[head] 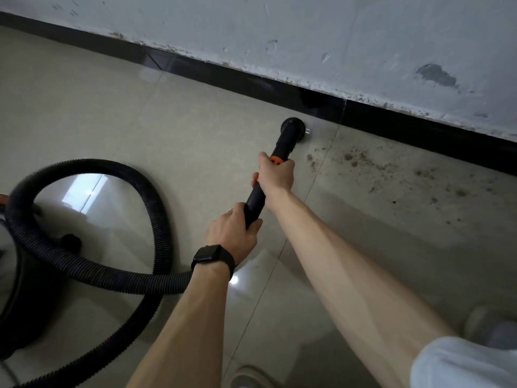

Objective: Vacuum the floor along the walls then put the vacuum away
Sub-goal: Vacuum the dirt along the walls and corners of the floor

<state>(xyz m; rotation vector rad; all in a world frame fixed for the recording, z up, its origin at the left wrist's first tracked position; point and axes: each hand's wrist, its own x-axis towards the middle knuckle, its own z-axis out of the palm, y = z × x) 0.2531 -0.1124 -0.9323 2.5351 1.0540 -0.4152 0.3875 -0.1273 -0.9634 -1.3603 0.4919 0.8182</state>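
Note:
A black vacuum wand with an orange collar slants from me toward the wall. Its round brush nozzle rests on the beige tile floor, just short of the black skirting board. My right hand grips the wand at the orange collar. My left hand, with a black watch on the wrist, grips the wand's lower end. A ribbed black hose loops from there to the vacuum body at the left edge, mostly out of frame. Brown dirt lies scattered on the tiles right of the nozzle.
A scuffed white wall runs diagonally above the skirting. My shoes show at the bottom and at the right edge. The hose loop covers the floor to my left.

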